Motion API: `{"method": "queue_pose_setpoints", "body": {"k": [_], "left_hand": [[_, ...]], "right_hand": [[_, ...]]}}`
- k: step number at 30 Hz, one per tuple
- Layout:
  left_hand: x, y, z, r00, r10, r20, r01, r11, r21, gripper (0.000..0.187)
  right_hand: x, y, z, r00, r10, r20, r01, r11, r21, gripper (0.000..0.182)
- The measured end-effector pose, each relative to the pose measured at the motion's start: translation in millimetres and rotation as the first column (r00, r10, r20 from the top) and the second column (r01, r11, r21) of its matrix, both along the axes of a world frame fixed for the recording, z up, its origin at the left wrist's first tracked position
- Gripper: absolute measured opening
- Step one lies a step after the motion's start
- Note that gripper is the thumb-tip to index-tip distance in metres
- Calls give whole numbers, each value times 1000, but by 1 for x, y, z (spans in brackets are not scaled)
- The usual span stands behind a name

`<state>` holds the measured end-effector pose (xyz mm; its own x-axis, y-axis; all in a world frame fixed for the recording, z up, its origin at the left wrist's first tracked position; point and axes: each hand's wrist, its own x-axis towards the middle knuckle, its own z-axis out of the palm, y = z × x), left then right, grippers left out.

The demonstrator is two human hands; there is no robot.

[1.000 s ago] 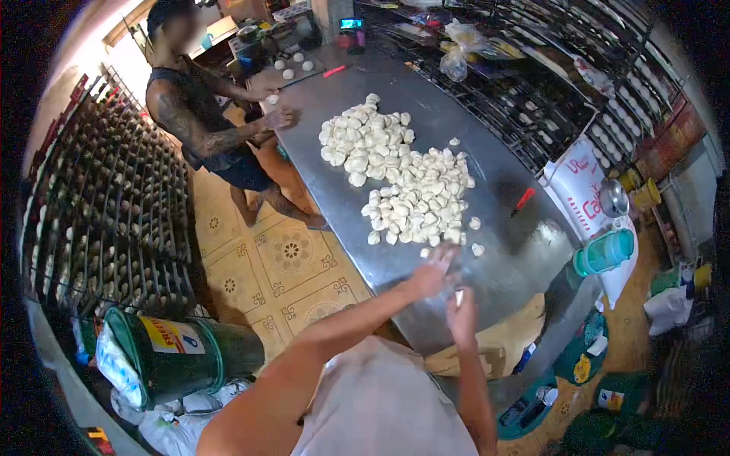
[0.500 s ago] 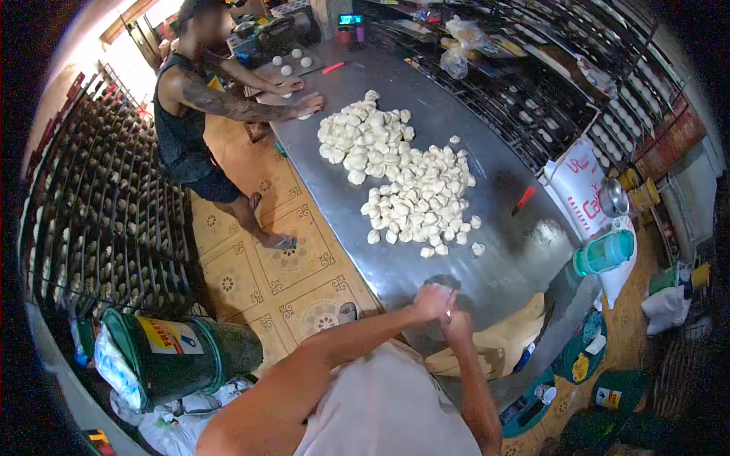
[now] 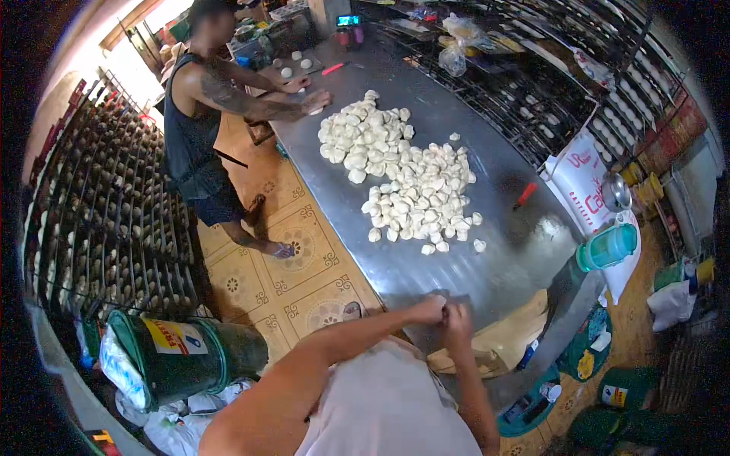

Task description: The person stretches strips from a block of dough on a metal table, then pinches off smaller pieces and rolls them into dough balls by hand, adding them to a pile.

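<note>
Both of my hands meet over the near end of the metal table (image 3: 487,273). My left hand (image 3: 430,310) is closed, its fingers against my right hand (image 3: 457,322), which is closed too. Motion smears the fingers, and whatever they pinch between them is hidden. Farther up the table lies a heap of small pale dough pieces (image 3: 365,137), running into a second heap of dough pieces (image 3: 422,197) nearer to me. One loose dough piece (image 3: 480,245) rests at the near right of the heap, apart from my hands.
A co-worker (image 3: 201,114) presses dough at the table's far left, near round dough balls (image 3: 306,64). A red-handled tool (image 3: 525,195), a white sack (image 3: 579,178) and a teal container (image 3: 607,248) are on the right. Racks (image 3: 114,205) and a green drum (image 3: 171,353) stand left.
My hands stay together but have shifted slightly, and the pale bit visible between them is now hidden. The co-worker has moved a little to the right, hands still on the dough.
</note>
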<state>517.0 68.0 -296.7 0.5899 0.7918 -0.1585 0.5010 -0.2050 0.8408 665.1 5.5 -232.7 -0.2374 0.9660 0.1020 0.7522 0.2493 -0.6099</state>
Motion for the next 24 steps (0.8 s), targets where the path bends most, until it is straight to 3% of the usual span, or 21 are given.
{"method": "queue_pose_setpoints", "body": {"k": [5,8,11,14,15,17,20,21,22,23,24], "left_hand": [[18,-14,35,977,145,-159,-136,988,67,38],[15,-13,60,958,222,-184,-203,972,117,42],[4,8,70,936,296,-191,-269,950,156,46],[-1,35,36,944,299,-140,-260,935,242,43],[4,48,13,876,481,-21,-434,808,399,41],[8,62,16,778,615,132,-581,623,523,40],[-22,47,78,967,202,154,-239,928,287,45],[-22,39,62,989,73,130,-91,987,133,45],[-16,28,41,989,-57,134,62,998,-27,44],[-12,19,41,989,-58,138,62,998,-25,44],[-10,9,42,998,-68,-15,67,996,-60,39]], "right_hand": [[8,-11,8,993,-117,8,118,990,-80,24],[13,3,-43,978,-209,22,198,884,-423,23],[6,4,5,994,-74,-74,53,964,-261,19],[-13,-2,40,994,2,-109,-19,987,-159,17],[-16,0,49,995,-2,-101,-11,992,-126,18],[-14,14,57,995,-13,-95,5,996,-84,18],[-18,30,49,865,-315,-390,232,941,-246,21],[-16,28,33,860,-315,-401,229,942,-247,21],[-7,21,0,926,-203,-319,152,972,-177,25],[4,13,-32,972,-90,-217,66,991,-114,28],[12,10,-47,995,23,-101,-29,998,-64,31]]}}
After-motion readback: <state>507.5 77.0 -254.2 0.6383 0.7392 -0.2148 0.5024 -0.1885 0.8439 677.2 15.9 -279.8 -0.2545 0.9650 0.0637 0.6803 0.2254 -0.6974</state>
